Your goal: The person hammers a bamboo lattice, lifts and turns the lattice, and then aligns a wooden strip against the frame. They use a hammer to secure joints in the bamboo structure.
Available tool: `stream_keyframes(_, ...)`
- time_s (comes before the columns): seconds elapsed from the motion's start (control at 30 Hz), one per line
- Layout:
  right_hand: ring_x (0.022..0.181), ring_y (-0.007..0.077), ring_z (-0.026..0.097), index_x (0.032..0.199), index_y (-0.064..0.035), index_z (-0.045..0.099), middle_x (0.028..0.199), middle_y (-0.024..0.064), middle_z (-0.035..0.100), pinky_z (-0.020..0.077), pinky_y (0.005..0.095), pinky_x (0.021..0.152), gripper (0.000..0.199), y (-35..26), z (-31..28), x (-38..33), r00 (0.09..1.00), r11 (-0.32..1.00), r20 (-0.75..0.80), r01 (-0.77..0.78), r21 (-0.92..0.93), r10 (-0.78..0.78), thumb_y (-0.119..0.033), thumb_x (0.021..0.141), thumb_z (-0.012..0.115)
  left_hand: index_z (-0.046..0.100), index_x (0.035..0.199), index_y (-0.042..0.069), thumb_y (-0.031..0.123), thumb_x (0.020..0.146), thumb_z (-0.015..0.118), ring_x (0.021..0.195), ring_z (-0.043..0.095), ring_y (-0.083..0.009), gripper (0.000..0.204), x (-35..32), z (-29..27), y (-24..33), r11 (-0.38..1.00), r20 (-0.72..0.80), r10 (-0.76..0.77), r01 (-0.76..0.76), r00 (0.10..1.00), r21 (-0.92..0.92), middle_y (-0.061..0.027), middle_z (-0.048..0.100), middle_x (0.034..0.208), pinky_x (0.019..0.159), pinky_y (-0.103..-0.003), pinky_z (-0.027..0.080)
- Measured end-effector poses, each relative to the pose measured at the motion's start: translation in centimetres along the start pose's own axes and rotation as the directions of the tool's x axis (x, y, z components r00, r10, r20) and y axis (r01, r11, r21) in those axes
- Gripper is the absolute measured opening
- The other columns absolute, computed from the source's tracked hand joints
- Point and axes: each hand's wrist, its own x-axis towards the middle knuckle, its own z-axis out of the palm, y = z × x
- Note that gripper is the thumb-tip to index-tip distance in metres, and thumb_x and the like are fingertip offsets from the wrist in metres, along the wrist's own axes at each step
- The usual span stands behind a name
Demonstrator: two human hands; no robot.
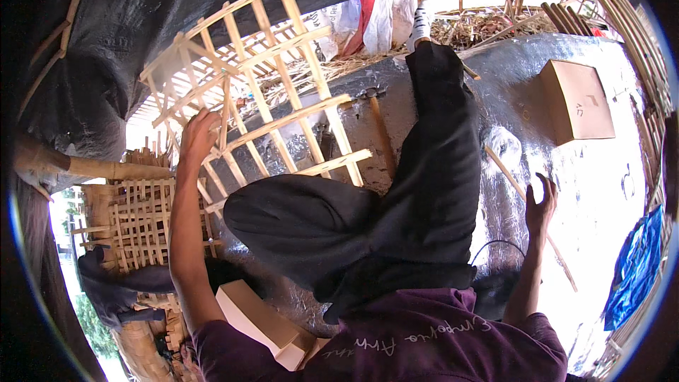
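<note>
Your left hand (pixel 199 134) wrapped round slat of bamboo lattice frame (pixel 262 92), fingers curled on it, frame tilted up off silver mat (pixel 601 191). Black-trousered legs (pixel 396 198) in middle. Your right hand (pixel 540 205) open, fingers spread, just over thin bamboo strip (pixel 527 205). Cardboard box (pixel 576 101) further right.

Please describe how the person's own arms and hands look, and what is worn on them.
Both forearms are bare from the elbow down, with no gloves, watch or rings visible. The left hand and right hand are uncovered. Short dark purple shirt sleeves cover only the upper arms; the shirt bears pale lettering.
</note>
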Motion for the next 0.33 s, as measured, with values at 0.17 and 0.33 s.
stream_keyframes(0.17, 0.104, 0.0175, 0.061, 0.119, -0.0053, 0.061, 0.111, 0.0081, 0.065, 0.0465, 0.0324, 0.087, 0.035, -11.6, 6.2, 4.1, 0.968, 0.689, 0.226, -0.092, 0.719, -0.107, -0.011, 0.086, 0.07, 0.062, 0.103, 0.004, -0.008, 0.068, 0.06, 0.095, 0.058, -0.0369, 0.038, 1.7, -1.9, 1.6, 0.994, -0.084, 0.109, -0.109, 0.99, 0.005, -0.0143, 0.056, 0.099, 0.08, -0.044, 0.048)
stream_keyframes(0.33, 0.114, 0.0254, 0.06, 0.133, -0.0078, 0.053, 0.119, 0.0148, 0.065, 0.0428, 0.0334, 0.096, 0.063, -22.8, 11.4, 5.4, 0.782, 0.559, 0.487, -0.22, 0.799, -0.389, -0.038, 0.082, 0.075, 0.061, 0.111, 0.008, -0.004, 0.07, 0.063, 0.104, 0.057, -0.0337, 0.043, 1.7, -2.0, 4.8, 0.973, 0.001, 0.175, -0.173, 0.984, 0.155, -0.014, 0.056, 0.105, 0.088, -0.041, 0.049)
